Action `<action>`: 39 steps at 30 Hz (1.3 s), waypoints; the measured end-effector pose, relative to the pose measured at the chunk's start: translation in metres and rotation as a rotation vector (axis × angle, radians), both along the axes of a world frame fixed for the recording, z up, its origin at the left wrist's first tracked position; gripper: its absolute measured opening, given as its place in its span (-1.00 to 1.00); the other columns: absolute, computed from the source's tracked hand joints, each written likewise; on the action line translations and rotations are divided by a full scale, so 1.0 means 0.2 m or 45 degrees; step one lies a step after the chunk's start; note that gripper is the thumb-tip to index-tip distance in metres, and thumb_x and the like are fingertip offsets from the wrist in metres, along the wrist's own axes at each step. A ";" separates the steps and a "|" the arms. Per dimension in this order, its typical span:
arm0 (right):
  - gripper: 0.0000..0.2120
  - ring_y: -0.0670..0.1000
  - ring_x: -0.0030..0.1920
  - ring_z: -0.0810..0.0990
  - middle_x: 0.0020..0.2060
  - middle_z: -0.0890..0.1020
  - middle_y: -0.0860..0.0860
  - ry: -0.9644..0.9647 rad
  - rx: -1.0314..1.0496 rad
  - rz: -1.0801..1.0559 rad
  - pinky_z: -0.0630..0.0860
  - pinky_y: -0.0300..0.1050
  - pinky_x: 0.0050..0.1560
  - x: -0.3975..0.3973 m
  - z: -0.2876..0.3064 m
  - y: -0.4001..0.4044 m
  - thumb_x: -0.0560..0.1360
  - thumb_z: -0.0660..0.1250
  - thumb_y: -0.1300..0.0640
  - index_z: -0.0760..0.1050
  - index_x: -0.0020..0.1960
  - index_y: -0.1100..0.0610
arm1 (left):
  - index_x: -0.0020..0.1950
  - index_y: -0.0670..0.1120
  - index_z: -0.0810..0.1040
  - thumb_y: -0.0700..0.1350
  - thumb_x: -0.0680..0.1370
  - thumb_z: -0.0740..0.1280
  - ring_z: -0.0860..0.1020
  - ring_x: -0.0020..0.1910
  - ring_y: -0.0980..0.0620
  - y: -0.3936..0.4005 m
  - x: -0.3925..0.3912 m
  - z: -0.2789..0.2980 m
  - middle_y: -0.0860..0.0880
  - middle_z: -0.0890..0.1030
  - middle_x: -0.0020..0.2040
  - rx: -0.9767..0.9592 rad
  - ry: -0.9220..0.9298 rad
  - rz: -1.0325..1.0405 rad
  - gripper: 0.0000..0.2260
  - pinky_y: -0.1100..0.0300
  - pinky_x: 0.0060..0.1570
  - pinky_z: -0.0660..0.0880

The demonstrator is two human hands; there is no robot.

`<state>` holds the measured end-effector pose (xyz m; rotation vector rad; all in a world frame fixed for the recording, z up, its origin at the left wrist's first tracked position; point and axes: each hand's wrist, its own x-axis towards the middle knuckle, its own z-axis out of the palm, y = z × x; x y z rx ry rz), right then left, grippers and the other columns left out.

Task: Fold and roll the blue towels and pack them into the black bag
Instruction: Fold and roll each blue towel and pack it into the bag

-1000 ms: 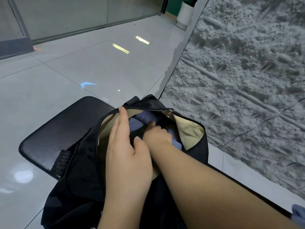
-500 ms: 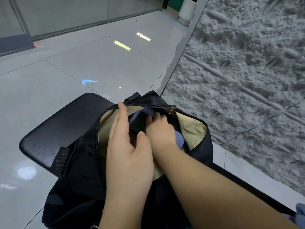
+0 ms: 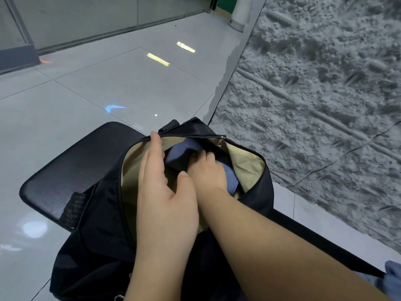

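Packing looks well under way: blue towels [image 3: 180,156] already sit inside the black bag [image 3: 97,224], which lies unzipped on a dark padded bench [image 3: 71,170] with its beige lining [image 3: 245,164] showing. The right hand [image 3: 206,172] is down in the opening, fingers curled onto the towel bundle, apparently pressing it deeper. Whether it pinches the cloth or only pushes, I cannot tell, since the fingertips are buried. The left hand [image 3: 165,192] lies flat with straight fingers along the left inner wall of the bag, its tips touching the zipper edge [image 3: 191,135] at the far side, seemingly holding the mouth open.

More blue cloth [image 3: 390,276] shows at the near right corner, so some towel probably remains to be packed, and the zip is not yet closed.

Room inside is tight: both hands and the towels fill most of the opening, with free lining only on the right. The bag overhangs the near end of the bench, above the tiled floor [image 3: 108,83]. A rough grey wall [image 3: 325,105] stands close on the right.
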<state>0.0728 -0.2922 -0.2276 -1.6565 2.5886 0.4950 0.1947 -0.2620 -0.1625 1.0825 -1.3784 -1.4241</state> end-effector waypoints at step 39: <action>-0.37 0.14 0.46 0.09 0.41 0.19 0.13 -0.365 -0.245 -0.093 0.18 0.06 0.38 0.01 0.12 0.10 0.56 0.14 0.11 -0.08 0.51 0.20 | 0.08 0.35 0.40 -0.32 0.53 0.20 0.42 0.17 0.40 0.03 -0.07 -0.03 0.25 0.48 0.20 -0.109 -0.032 -0.065 -0.50 0.63 -0.01 0.30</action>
